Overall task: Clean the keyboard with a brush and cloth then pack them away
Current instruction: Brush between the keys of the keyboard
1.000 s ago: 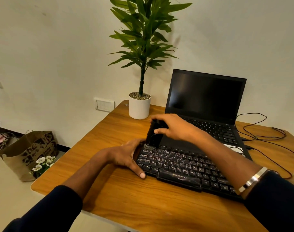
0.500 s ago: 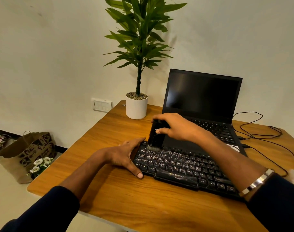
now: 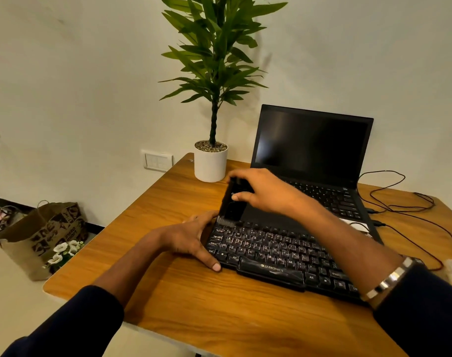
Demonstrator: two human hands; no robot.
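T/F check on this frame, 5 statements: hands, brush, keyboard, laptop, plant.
1. The right hand grips the brush. True.
2. The brush bristles are at the right end of the keyboard. False: they meet its top-left corner.
3. The left hand rests against the keyboard's left edge. True.
4. The laptop is closed. False: its lid is up, screen dark.
5. The potted plant sits on the floor. False: it stands on the table, left of the laptop.
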